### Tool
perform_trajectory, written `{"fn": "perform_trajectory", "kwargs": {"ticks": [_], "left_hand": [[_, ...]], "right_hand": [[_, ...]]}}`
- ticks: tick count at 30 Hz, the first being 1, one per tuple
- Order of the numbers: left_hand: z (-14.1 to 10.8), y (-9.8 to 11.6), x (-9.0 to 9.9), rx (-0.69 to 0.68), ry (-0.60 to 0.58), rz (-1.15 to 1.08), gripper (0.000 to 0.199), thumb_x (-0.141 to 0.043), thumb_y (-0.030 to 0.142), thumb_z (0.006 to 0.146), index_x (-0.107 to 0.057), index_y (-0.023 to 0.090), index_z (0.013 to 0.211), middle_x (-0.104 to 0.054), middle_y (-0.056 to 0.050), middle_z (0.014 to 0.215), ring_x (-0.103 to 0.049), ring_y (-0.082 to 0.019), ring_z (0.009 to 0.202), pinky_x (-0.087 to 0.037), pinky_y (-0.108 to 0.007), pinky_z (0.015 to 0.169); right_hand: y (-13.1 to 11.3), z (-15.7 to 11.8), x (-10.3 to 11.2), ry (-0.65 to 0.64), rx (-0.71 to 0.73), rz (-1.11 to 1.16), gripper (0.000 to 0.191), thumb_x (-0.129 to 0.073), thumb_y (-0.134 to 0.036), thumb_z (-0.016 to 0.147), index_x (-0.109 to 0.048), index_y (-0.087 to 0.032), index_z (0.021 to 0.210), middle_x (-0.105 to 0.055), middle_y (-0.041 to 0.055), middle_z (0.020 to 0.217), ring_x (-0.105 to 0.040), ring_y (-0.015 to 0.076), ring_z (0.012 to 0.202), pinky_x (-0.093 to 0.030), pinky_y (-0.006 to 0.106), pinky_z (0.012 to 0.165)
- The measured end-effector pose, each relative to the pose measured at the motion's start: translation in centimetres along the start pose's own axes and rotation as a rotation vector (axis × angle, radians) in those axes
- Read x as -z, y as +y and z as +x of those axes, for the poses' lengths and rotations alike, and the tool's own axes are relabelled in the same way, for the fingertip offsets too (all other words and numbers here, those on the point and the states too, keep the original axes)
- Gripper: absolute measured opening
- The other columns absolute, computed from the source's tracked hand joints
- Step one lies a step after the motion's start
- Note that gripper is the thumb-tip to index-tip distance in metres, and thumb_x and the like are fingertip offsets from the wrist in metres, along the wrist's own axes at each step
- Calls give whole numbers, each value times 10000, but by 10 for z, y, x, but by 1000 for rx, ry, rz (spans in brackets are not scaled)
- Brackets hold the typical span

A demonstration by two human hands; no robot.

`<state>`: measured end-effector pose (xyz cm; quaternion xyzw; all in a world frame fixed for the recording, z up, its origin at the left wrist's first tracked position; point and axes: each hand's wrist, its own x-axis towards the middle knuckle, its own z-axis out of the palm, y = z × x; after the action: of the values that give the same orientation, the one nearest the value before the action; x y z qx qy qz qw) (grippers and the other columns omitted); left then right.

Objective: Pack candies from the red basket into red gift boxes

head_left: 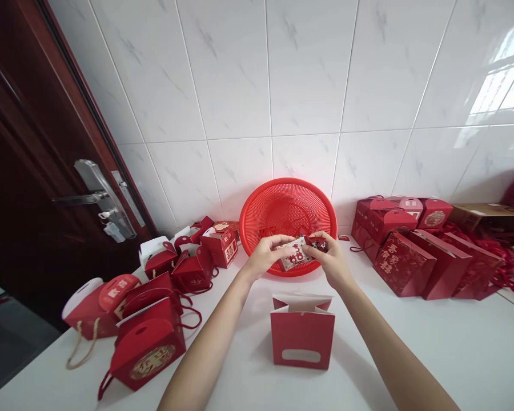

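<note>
The left hand (263, 256) pinches a patterned packet (295, 258) over the front rim of a red basket (289, 185) by the worktop's back edge; the right hand (333, 261) pinches a small dark-red wrapper (320, 245) beside it. An open red box (302, 334) stands nearer the front edge.

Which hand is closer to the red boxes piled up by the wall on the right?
Right. The right hand is a short way left of the piled red boxes; the left hand is farther left, holding a patterned packet.
</note>
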<state>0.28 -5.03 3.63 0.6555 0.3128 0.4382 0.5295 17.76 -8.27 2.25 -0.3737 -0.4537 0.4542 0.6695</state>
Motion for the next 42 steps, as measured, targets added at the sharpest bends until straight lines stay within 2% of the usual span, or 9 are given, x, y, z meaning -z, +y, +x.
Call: {"fn": "perform_trajectory", "kwargs": {"ticks": [3, 8, 14, 19, 21, 27, 33, 37, 42], "left_hand": [[0, -3, -2, 2, -62, 31, 374, -831, 365, 689, -767, 156, 992, -766, -59, 924, -698, -217, 845, -541, -298, 753], [5, -13, -10, -82, 156, -167, 419, -840, 416, 658, -731, 155, 968, -752, -42, 883, -686, -201, 827, -545, -300, 751], [5, -6, -7, -11, 127, -246, 390, -850, 386, 646, -719, 156, 933, -758, -46, 902, -694, -195, 842, -540, -313, 794], [5, 5, 6, -78, 316, -268, 377, -844, 406, 651, -709, 164, 906, -763, -53, 911, -711, -182, 871, -536, -333, 889], [4, 5, 6, -76, 315, -224, 386, -846, 416, 655, -718, 162, 916, -764, -56, 908, -711, -180, 856, -542, -329, 873], [1, 0, -13, -22, 8, -152, 419, -820, 472, 708, -751, 135, 948, -772, -69, 897, -710, -215, 838, -563, -341, 807], [1, -4, -19, -82, 163, -200, 398, -841, 470, 680, -746, 135, 872, -763, -47, 813, -693, -192, 775, -560, -301, 745], [3, -6, -19, -52, 121, -212, 420, -812, 501, 700, -746, 146, 912, -767, -55, 867, -706, -209, 818, -568, -316, 775], [11, -13, 6, -74, 221, 84, 490, -579, 557, 861, -719, 153, 1101, -774, -98, 976, -727, -224, 875, -570, -341, 819]], "right_hand": [[-3, -2, -1, -7, 31, -82, 364, -891, -395, 559, -647, -210, 757, -634, -22, 647, -532, 131, 554, -445, 249, 498], [-5, -3, -2, 1, 33, -53, 405, -878, -467, 603, -608, -212, 766, -619, -21, 639, -513, 120, 493, -363, 239, 412], [-12, -4, 0, 52, 105, -18, 376, -886, -414, 593, -623, -223, 781, -588, -48, 611, -491, 108, 477, -382, 251, 452], [-23, -5, 4, 205, 232, -52, 313, -858, -363, 630, -608, -232, 764, -573, -50, 618, -438, 94, 471, -369, 247, 460], [-26, -6, 5, 188, 247, -94, 290, -855, -358, 633, -628, -228, 757, -590, -36, 652, -428, 94, 485, -360, 247, 459], [-21, -8, 0, 26, 158, -144, 306, -870, -408, 619, -673, -220, 757, -593, -30, 635, -431, 96, 486, -351, 249, 455], [-4, -7, -5, -37, -7, 46, 353, -872, -446, 628, -662, -188, 748, -550, -35, 563, -427, 88, 487, -346, 227, 433], [1, -6, -7, -75, -97, 87, 364, -900, -385, 577, -697, -172, 791, -598, -27, 604, -461, 91, 507, -350, 218, 422], [-3, 0, -1, 44, -143, 248, 307, -882, -321, 550, -676, -178, 727, -686, 14, 681, -607, 160, 603, -453, 253, 467]]}}
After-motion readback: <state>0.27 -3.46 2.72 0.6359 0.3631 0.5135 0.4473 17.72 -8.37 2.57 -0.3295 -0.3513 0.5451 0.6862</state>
